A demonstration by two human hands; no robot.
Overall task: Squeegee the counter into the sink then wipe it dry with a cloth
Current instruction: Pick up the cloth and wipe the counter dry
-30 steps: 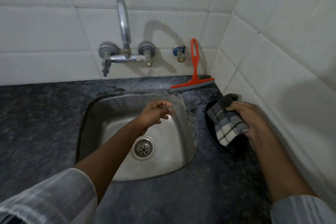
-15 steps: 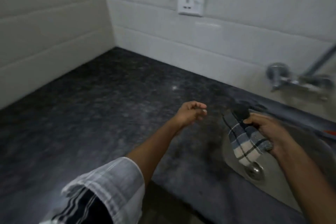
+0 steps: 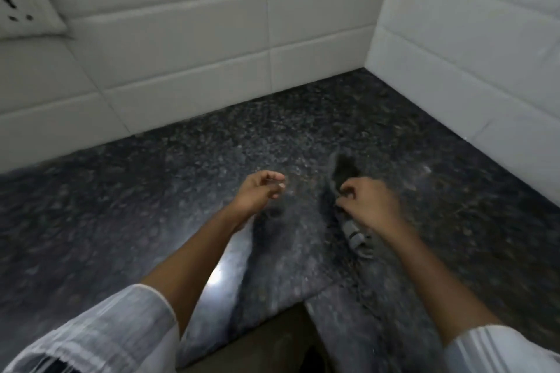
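Note:
My right hand (image 3: pixel 371 201) grips the checked cloth (image 3: pixel 345 172), a blurred dark bundle with a grey-striped end hanging below the wrist, low over the dark speckled counter (image 3: pixel 181 179). My left hand (image 3: pixel 260 191) hovers beside it to the left, fingers loosely curled and apart, holding nothing. Whether the cloth touches the stone is unclear in the blur. The sink and the orange squeegee are out of view.
White tiled walls meet in a corner (image 3: pixel 368 66) at the back right of the counter. A white wall socket (image 3: pixel 21 9) sits at the top left. The counter's front edge (image 3: pixel 257 324) runs between my forearms, with a bright glare patch near it.
My view has swung left from the sink to the counter corner. My right hand carried the cloth from beside the sink across to this stretch of counter; my left hand stayed free.

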